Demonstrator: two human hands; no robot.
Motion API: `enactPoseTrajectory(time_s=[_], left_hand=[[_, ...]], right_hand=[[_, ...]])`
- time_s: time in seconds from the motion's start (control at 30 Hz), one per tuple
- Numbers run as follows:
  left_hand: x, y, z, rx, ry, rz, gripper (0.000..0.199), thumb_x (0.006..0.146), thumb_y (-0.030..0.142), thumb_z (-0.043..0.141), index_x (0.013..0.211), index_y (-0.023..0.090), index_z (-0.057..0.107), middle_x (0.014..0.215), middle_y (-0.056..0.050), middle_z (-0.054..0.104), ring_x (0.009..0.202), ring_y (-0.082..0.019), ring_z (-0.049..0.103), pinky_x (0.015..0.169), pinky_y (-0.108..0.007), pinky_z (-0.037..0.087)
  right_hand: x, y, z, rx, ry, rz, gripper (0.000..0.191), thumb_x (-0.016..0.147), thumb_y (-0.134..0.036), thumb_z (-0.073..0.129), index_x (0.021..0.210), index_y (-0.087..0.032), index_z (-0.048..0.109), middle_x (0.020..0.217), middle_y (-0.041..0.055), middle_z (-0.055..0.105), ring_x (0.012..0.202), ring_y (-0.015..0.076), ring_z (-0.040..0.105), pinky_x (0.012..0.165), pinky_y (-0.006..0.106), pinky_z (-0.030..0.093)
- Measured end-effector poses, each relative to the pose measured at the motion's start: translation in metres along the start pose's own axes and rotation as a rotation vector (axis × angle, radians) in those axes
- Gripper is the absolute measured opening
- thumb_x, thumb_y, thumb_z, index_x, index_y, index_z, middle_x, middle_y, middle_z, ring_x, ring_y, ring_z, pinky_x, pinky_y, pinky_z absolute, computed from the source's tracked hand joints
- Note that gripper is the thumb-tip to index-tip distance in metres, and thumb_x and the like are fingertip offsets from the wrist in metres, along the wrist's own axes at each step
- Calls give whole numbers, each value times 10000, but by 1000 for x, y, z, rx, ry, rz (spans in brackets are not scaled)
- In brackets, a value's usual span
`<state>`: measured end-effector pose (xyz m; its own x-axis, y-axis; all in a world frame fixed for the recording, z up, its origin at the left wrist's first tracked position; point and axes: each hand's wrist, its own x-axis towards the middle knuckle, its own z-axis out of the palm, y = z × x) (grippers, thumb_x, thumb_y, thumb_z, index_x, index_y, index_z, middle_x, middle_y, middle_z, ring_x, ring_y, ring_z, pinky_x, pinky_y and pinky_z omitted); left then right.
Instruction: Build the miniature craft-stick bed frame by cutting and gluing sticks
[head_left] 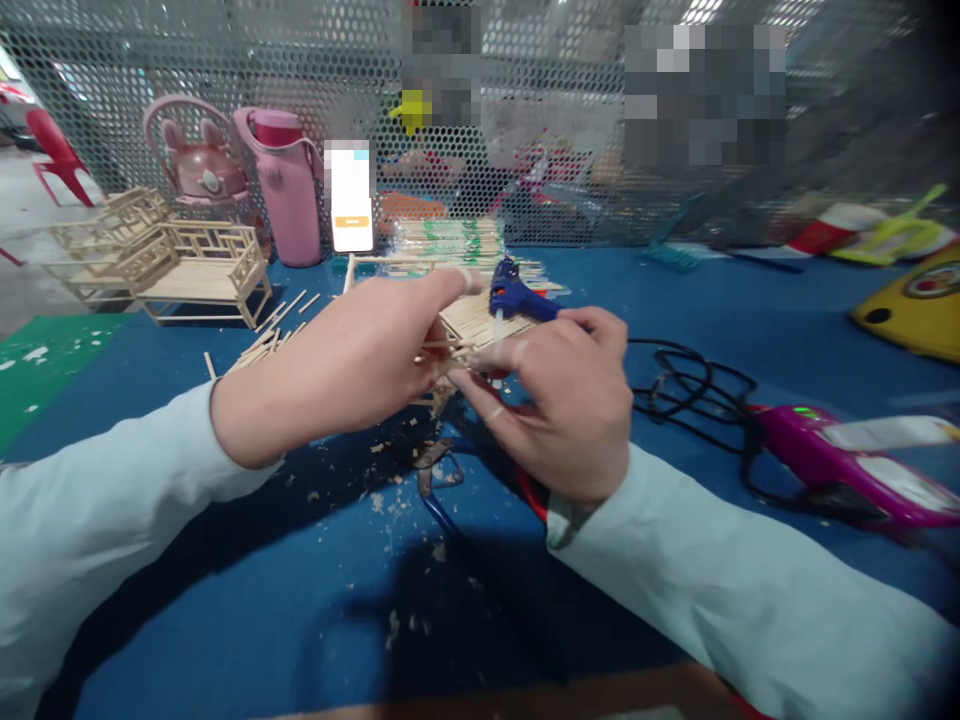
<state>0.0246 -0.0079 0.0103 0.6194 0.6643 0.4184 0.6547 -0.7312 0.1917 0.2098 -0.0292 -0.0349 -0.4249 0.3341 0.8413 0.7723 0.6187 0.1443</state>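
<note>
In the middle of the head view my left hand (375, 345) is closed around a small piece of furniture made of thin wooden sticks (480, 318), which has a slatted flat part. My right hand (566, 390) pinches at the near edge of the same piece, thumb and fingertips close to the left fingers. Tape is wrapped round some fingers. Just behind the right hand lies a blue hot glue gun (517, 296) with a whitish stick at it; whether the hand touches it I cannot tell. Below the hands are pliers (439, 465), partly shadowed.
Small stick benches (199, 265) stand at the left, with loose sticks (266, 340) beside them. Behind are a pink bottle (287, 195), a lit phone (351, 200) and bundled sticks (450, 240). A black cable (690, 385) and purple device (847, 465) lie right. Perforated metal mesh (517, 60) closes the back.
</note>
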Motion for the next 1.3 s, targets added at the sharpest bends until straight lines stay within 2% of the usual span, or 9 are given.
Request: enactPoseTrajectory(time_s=[0.1,0.17,0.3,0.53,0.83,1.03,1.13,1.2,1.3], left_hand=[[-1,3,0,10,9,-3,499,762,149,590,1248,204,491,831,-8,718,772,-185,682,643,-257,453],[-1,4,0,18,20,-3,487,759,151,594,1235,202,501,830,-6,720,771,-186,680,638,-256,447],[0,5,0,15,30,-10,459,762,155,592,1211,204,516,812,-1,718,769,-191,678,641,-261,446],[-1,4,1,10,10,-14,477,774,157,570,1242,203,493,867,-19,713,846,-209,672,706,-289,461],[-5,-2,-10,52,-56,56,458,783,199,573,1235,205,496,1123,-58,641,1056,-231,607,845,-313,455],[-10,2,-10,75,35,101,381,773,188,600,1149,221,545,1155,-68,600,1107,-253,557,894,-366,453],[-20,9,-9,106,166,82,310,786,174,605,1090,220,566,1168,-80,587,1130,-255,532,913,-392,448],[-32,12,-8,136,269,37,238,816,180,590,1051,215,580,1105,-86,612,1070,-240,556,884,-381,463],[-49,17,-4,139,359,33,92,863,194,554,938,203,608,905,-59,653,854,-177,596,753,-299,486]], right_hand=[[-1,-3,-1,175,-4,184,122,771,-204,648,831,-215,543,721,8,608,648,157,570,628,311,454],[-1,-4,-2,251,-31,244,136,755,-178,647,825,-213,536,709,1,583,587,135,539,554,285,445],[0,-5,-1,320,-72,203,108,782,-151,610,721,-211,544,659,-7,594,587,122,547,565,267,453],[0,-3,1,306,-70,165,135,802,-110,593,719,-214,573,680,0,646,633,124,614,604,253,489],[-2,1,-1,236,-64,37,128,812,-94,586,772,-215,573,739,14,663,722,139,646,655,255,513],[-1,-1,-2,228,-59,51,138,817,-108,580,768,-237,575,737,5,671,710,142,652,642,264,520],[-4,-1,-3,226,-61,54,129,821,-123,579,785,-247,582,770,5,684,737,145,659,657,270,528],[-6,0,-4,234,-65,44,124,822,-126,583,797,-248,586,785,6,689,744,140,661,661,262,530],[-8,1,-4,252,-67,21,126,819,-122,591,812,-247,587,790,4,690,742,130,660,660,250,531]])
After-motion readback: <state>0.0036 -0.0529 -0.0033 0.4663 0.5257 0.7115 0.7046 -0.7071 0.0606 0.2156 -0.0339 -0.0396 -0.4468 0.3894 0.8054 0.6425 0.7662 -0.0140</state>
